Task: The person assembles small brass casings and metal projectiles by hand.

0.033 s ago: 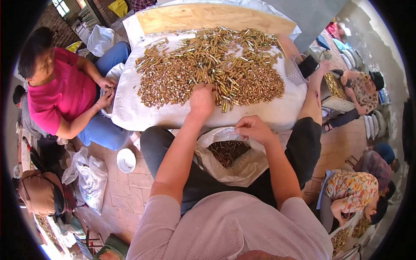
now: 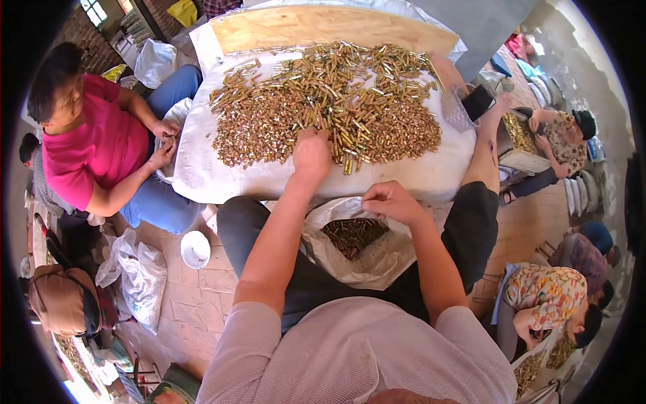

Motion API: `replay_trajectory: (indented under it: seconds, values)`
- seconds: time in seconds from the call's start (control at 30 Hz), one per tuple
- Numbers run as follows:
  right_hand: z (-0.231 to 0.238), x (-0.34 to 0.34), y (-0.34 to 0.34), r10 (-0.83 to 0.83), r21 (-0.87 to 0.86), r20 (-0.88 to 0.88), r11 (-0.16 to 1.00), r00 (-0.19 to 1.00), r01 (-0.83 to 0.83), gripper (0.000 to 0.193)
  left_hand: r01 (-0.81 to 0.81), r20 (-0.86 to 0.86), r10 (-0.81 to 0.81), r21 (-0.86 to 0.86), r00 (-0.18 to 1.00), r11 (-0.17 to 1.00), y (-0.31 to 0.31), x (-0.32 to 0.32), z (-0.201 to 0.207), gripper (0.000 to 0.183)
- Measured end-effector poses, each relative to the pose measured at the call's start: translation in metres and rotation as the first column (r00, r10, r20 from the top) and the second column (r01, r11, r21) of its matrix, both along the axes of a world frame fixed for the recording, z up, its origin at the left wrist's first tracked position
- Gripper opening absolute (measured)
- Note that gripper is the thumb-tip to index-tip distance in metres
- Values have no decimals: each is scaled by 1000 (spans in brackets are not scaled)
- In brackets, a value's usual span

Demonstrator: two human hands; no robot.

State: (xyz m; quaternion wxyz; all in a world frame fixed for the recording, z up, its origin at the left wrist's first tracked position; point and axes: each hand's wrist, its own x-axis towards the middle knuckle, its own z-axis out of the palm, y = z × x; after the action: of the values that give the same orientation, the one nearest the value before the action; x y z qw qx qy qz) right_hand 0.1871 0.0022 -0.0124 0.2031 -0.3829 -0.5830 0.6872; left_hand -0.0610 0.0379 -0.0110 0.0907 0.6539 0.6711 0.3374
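Upper ctr: L hand [image 2: 312, 153] at brass-coloured tubes [image 2: 343, 94], many left on counter [image 2: 202, 172]; grip hidden, can't tell. Lower ctr: R hand [image 2: 393, 202], loosely curled, hold unclear, over sack [image 2: 377, 268] w/ some pcs inside.

Left forearm [image 2: 272, 239] reaching forward, left grip [image 2: 313, 155] palm-down, right forearm [image 2: 436, 256] slanting inward, right grip [image 2: 396, 203] (fingers [image 2: 374, 203] curled)

A: Where's room showing?
B: Bare strip of white cloth [image 2: 259, 182] is running below the brass pile [image 2: 330, 101], mid-frame; left forearm [image 2: 286, 212] is cutting across it.
A: What's blocking?
B: Wooden board [image 2: 330, 28] is walling off the top, phone [image 2: 478, 102] is crowding upper right, right hand [image 2: 394, 203] is covering the sack's [image 2: 377, 269] upper-right rim, centre.
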Motion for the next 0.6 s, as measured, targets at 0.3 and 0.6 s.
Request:
replay_trajectory:
  seconds: [0.3,0.6]
  values:
    - [-32,-7,39,-509,849,250,525,824,66,13,-84,-241,47,-147,969,986,17,-1,-26,13]
    - [-29,-29,46,-579,916,319,391,750,-89,11,65,445,54,-247,894,967,12,-21,-18,16]
